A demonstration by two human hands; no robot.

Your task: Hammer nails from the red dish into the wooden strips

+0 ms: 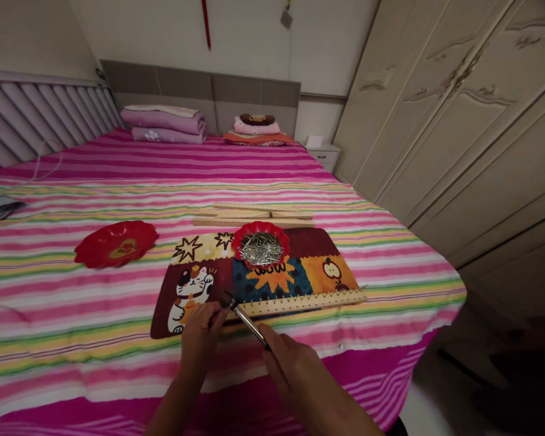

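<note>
My right hand (pixel 300 369) is wrapped round the dark handle of a hammer (pixel 251 324). The metal shaft slants up and left, and the head hangs over the left end of a wooden strip (pixel 306 303). A row of nails stands upright along that strip. Beside the hammer head, my left hand (pixel 200 330) is closed in a pinch at the strip's left end; what its fingertips hold is too small to make out. Beneath lies a patterned mat (pixel 163 312) with a cartoon cat. On its far edge sits a red scalloped bowl (pixel 286 243) full of loose nails (pixel 260 248).
Several bare wooden strips (pixel 254 215) lie beyond the bowl. A red plate (pixel 104 245) rests to the left on the striped bed cover (pixel 49 315). Folded bedding (pixel 163 124) is stacked by the headboard. Wardrobe doors (pixel 436 109) line the right side.
</note>
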